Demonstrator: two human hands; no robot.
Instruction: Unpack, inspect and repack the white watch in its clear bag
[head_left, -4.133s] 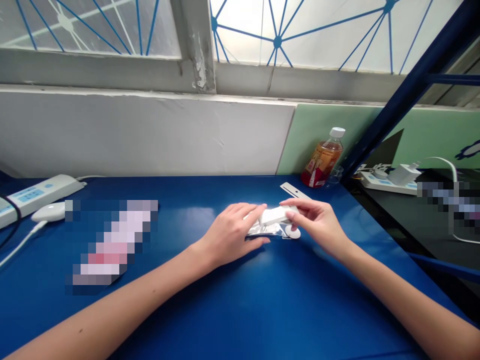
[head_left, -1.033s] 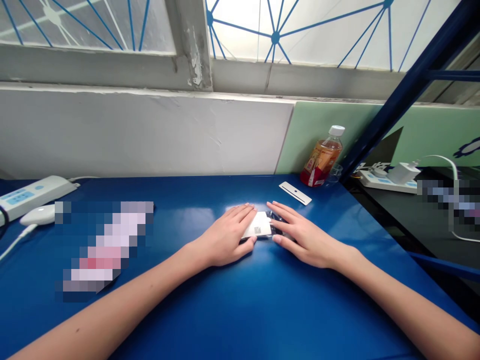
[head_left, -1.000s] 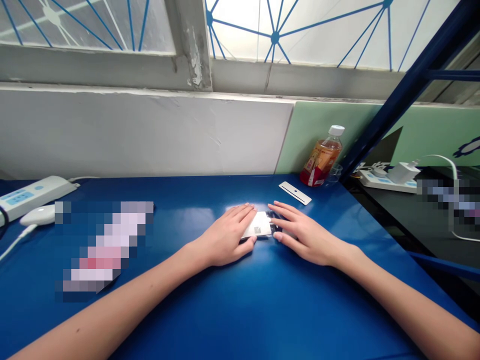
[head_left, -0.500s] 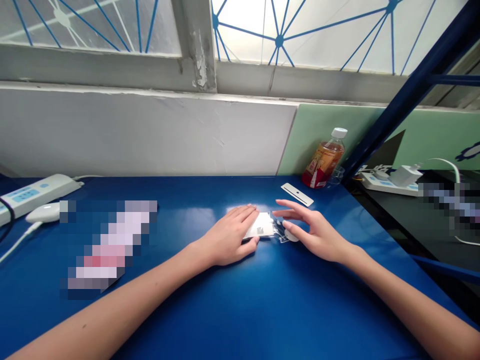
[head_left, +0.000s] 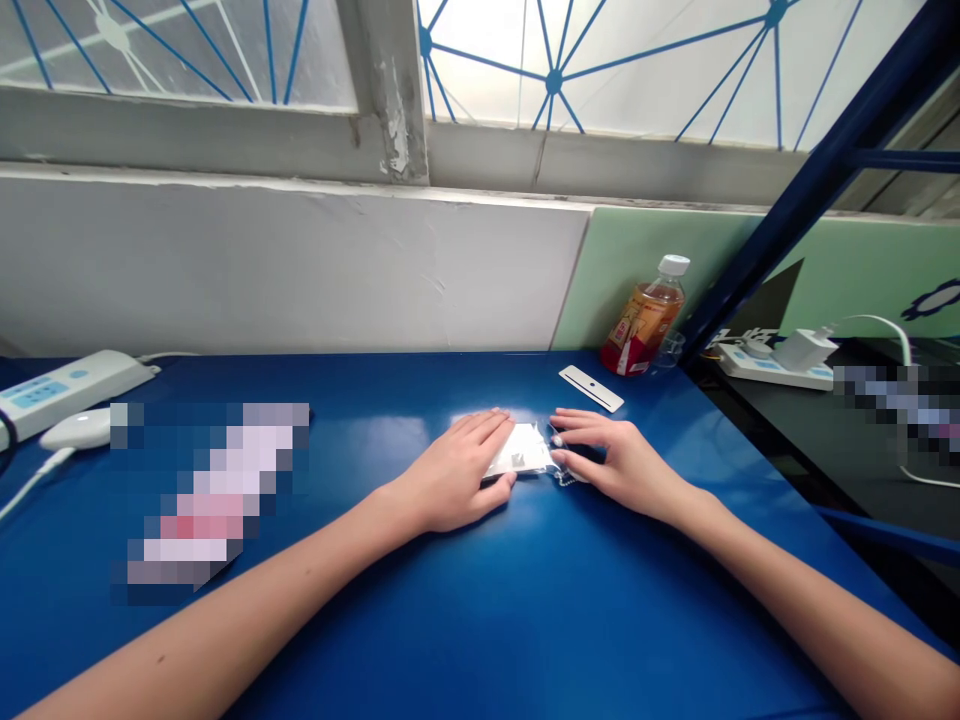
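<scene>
A small clear plastic bag with a white label [head_left: 523, 452] lies on the blue table [head_left: 480, 600]. My left hand [head_left: 456, 470] lies flat on the bag's left part, fingers stretched out and pressing it down. My right hand [head_left: 611, 460] rests at the bag's right end, fingers bent and touching its edge. What is inside the bag is mostly hidden by my hands.
A white strip [head_left: 590, 387] lies behind my right hand. An orange drink bottle [head_left: 646, 318] stands at the back right by a blue post. A white power strip [head_left: 67, 388] and white mouse [head_left: 75, 428] sit far left; another power strip with a charger [head_left: 784, 360] lies on the right.
My right hand lifted off the bag half a second ago and has come back down onto its right end. The white object it held four seconds ago is out of sight. My left hand stayed put.
</scene>
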